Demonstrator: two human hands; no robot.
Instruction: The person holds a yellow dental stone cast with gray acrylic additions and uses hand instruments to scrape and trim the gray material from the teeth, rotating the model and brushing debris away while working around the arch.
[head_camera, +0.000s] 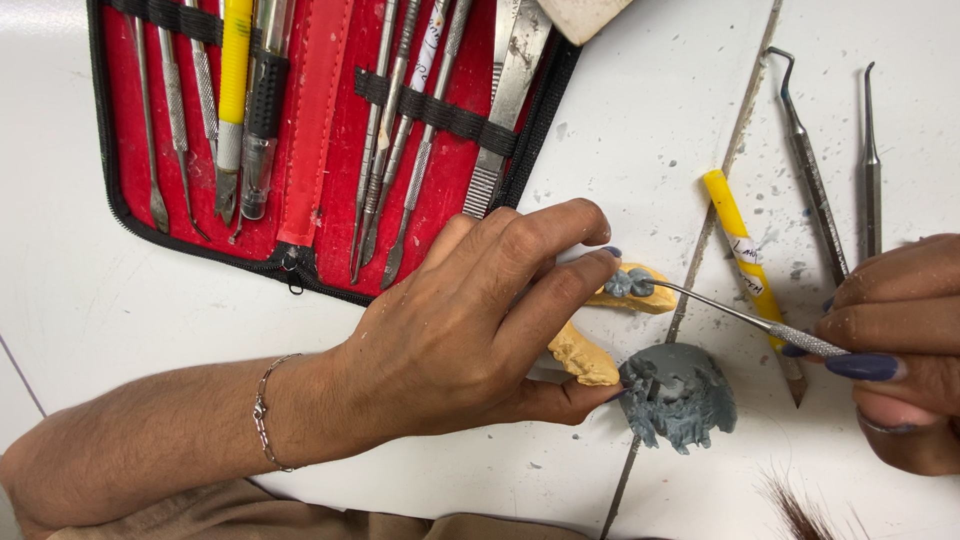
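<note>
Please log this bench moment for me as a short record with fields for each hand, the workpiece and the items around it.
left hand: pins the yellow dental cast to the white table
right hand: grips a thin metal carving tool
tool tip: on the grey wax tooth atop the cast
beside cast: lump of grey wax
top left: open red instrument case, metal tools in elastic loops
loose on table: yellow-handled tool, two metal probes

Matt yellow plaster cast (585, 358), shiny metal carver (720, 312)
</note>
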